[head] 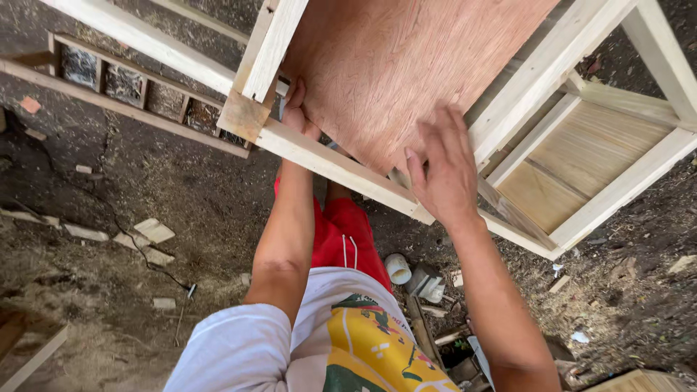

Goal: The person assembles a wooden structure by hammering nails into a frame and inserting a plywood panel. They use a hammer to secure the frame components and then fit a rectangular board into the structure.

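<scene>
Plywood panel (392, 65): right hand (444, 170) flat on it, left hand (296, 116) gripping edge.

an open-air carpentry workshop: raw timber frame (341, 163), offcuts (154, 231) on dirt.

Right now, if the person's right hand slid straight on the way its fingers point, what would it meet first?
The right hand lies flat on the reddish plywood panel, fingers pointing across it. Going straight on, it would likely just cross bare panel; nothing else shows in that line within the picture.
</scene>
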